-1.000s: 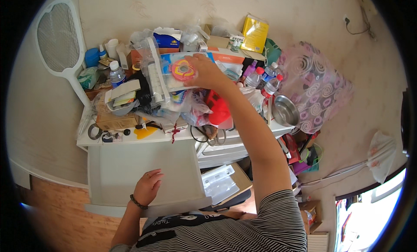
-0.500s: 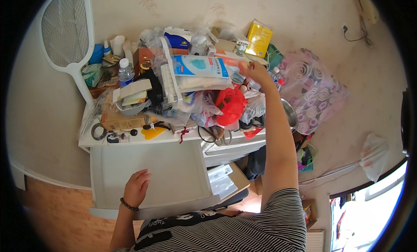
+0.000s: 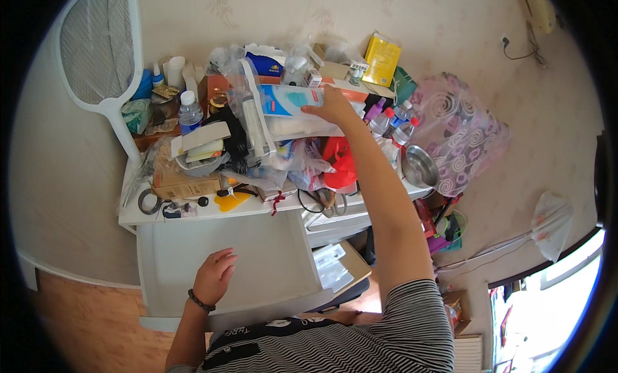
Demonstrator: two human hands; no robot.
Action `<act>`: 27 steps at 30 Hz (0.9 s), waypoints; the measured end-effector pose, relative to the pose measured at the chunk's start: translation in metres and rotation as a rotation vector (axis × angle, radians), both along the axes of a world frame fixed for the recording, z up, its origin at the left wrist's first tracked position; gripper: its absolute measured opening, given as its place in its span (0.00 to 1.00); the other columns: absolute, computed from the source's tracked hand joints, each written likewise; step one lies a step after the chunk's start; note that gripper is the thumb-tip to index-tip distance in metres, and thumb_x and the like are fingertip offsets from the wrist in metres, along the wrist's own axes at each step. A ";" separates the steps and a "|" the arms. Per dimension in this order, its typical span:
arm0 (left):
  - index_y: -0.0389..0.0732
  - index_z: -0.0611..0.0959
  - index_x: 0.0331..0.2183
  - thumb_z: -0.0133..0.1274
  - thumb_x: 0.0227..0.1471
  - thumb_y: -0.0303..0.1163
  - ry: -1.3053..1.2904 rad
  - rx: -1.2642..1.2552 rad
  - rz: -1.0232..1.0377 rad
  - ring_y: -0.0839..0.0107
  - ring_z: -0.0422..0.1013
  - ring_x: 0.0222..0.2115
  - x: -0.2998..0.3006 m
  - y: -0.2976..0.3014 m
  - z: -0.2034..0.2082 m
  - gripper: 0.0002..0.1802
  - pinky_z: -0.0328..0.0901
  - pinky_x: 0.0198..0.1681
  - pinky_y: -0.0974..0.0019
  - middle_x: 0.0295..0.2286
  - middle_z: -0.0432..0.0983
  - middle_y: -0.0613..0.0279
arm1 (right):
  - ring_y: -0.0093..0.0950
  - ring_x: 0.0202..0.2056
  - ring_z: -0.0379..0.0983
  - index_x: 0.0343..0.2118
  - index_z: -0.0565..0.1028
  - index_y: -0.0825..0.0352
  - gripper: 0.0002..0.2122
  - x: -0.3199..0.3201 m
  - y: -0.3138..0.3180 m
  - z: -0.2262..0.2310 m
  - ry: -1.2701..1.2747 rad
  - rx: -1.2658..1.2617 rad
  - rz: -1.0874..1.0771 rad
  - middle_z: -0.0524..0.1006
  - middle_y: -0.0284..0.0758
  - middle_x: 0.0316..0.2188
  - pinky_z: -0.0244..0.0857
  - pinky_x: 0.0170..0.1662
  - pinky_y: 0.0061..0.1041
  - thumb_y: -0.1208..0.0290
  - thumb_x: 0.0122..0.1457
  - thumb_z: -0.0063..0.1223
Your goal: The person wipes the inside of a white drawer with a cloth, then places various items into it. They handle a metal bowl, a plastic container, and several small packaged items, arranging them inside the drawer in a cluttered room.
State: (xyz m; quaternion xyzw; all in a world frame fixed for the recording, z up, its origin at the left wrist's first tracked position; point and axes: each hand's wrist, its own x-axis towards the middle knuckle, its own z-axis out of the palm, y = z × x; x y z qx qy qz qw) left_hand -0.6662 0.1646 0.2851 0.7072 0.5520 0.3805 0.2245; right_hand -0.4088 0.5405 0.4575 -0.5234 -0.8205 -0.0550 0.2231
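Note:
My right hand (image 3: 331, 108) reaches across the cluttered dresser top and closes on the right end of a blue-and-white packet of face masks (image 3: 283, 100). The thumb lies across the packet's front; the other fingertips are partly hidden. The packet rests on the pile, beside a clear plastic bag (image 3: 252, 119) and above a white package (image 3: 293, 127). Below, my left hand (image 3: 215, 276) hovers over the pulled-out white drawer (image 3: 193, 244), fingers loosely stretched and holding nothing. A red plastic bag (image 3: 340, 167) lies under my right forearm.
An electric fly swatter (image 3: 100, 48) leans at the far left. Plastic bottles (image 3: 381, 122) and a metal bowl (image 3: 420, 166) stand at the right end, near a patterned pink bag (image 3: 460, 135). A yellow box (image 3: 382, 61) sits at the back. A tape roll (image 3: 149, 202) lies near the front edge.
My right hand has moved left, from the pile's right side onto the mask packet. The bottles and bowl behind the arm now show. My left hand has shifted slightly right.

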 end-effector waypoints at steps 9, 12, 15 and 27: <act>0.40 0.78 0.37 0.52 0.45 0.21 -0.032 0.034 -0.013 0.59 0.70 0.41 -0.014 -0.002 0.000 0.13 0.66 0.44 0.65 0.42 0.73 0.54 | 0.45 0.48 0.66 0.50 0.60 0.78 0.45 0.023 0.009 0.018 0.316 0.179 -0.189 0.68 0.52 0.46 0.62 0.50 0.35 0.57 0.29 0.71; 0.39 0.77 0.40 0.52 0.45 0.22 -0.009 0.055 -0.009 0.59 0.70 0.42 -0.021 -0.003 0.002 0.15 0.66 0.45 0.65 0.43 0.72 0.54 | 0.47 0.48 0.63 0.54 0.55 0.73 0.38 0.011 -0.044 0.058 0.335 0.475 -0.204 0.64 0.51 0.47 0.59 0.52 0.38 0.74 0.39 0.65; 0.39 0.73 0.46 0.52 0.48 0.24 -0.237 -0.060 -0.041 0.60 0.68 0.45 -0.016 0.006 0.000 0.20 0.64 0.48 0.62 0.46 0.69 0.55 | 0.42 0.47 0.65 0.54 0.56 0.73 0.36 0.009 -0.095 0.084 0.537 0.672 -0.078 0.65 0.49 0.47 0.60 0.50 0.33 0.78 0.41 0.63; 0.42 0.54 0.59 0.51 0.54 0.36 -1.465 -0.121 -0.307 0.62 0.60 0.53 0.043 0.086 0.044 0.36 0.61 0.54 0.57 0.56 0.55 0.55 | 0.30 0.47 0.64 0.55 0.57 0.68 0.36 -0.027 -0.180 -0.064 1.027 -0.201 0.382 0.65 0.40 0.48 0.61 0.49 0.25 0.77 0.42 0.65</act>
